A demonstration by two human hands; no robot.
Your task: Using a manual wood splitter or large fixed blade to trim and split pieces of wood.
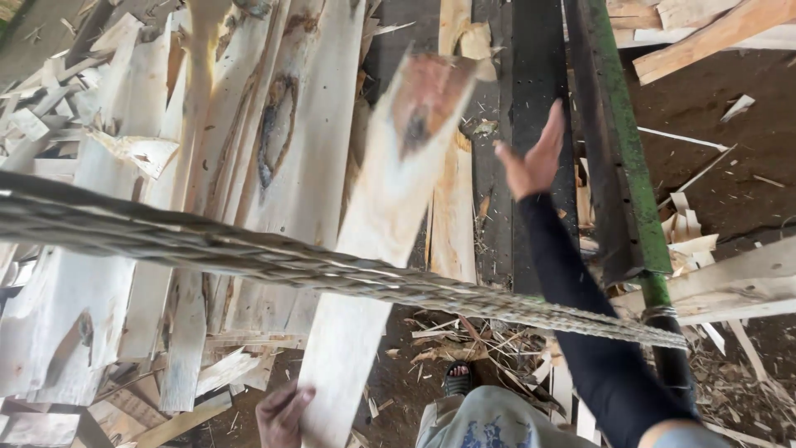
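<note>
Rope crosses nearest; below it my left hand grips a plank's near end, my right hand spread open, empty, above the boards.

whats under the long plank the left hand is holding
The plank, gripped at its near end by the left hand, lies over a pile of pale offcuts and dark ground. Whatever lies directly beneath it is covered.
</note>
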